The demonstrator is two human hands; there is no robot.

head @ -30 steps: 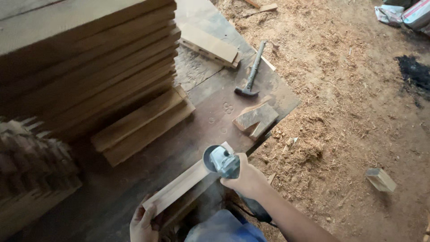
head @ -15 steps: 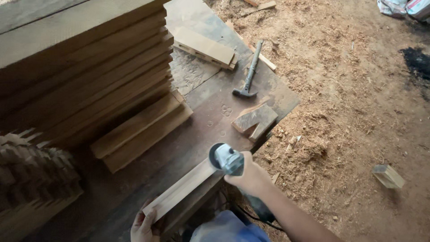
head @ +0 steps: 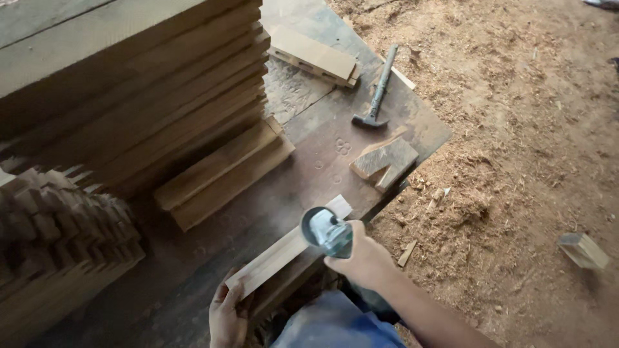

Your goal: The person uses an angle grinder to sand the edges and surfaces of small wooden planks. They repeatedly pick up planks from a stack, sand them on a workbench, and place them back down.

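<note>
Sawdust is covering the ground around a dark wooden workbench (head: 309, 174). Nearest, the left hand (head: 227, 316) is clamping its fingers over the near end of a pale plank (head: 287, 248), while the right hand (head: 361, 261) is gripping an angle grinder (head: 325, 231) pressed onto it, beyond the fingertips. Sanding is looking under way, not finished. Farther off are lying a wedge block (head: 383, 161), a hammer (head: 377, 90) and stacked boards (head: 142, 103).

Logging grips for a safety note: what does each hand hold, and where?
The right hand grips an angle grinder by its body, behind the disc. The left hand holds the near end of the wooden strip.
</note>
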